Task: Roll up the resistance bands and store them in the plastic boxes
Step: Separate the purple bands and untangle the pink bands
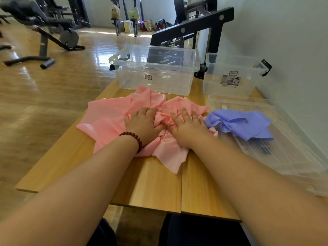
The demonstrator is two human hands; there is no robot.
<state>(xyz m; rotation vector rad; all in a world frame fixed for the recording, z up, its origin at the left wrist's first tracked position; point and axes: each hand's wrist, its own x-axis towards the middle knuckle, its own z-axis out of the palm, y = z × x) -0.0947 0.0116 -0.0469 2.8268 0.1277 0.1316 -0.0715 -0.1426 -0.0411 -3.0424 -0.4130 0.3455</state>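
A crumpled pink resistance band [110, 116] lies spread over the middle of the wooden table [150, 189]. My left hand [142, 125], with a bead bracelet at the wrist, rests on its bunched centre, fingers bent into the folds. Beside it my right hand [188, 126] presses flat on the same band with fingers spread. A crumpled purple band [243, 123] lies to the right, partly on a clear lid [287, 155]. A large clear plastic box [156, 68] stands behind the pink band; a smaller clear box [232, 77] stands to its right.
A white wall runs along the table's right side. A black weight rack [195, 27] stands behind the boxes. Gym benches and machines [44, 29] occupy the wooden floor to the left. The table's near part is bare wood.
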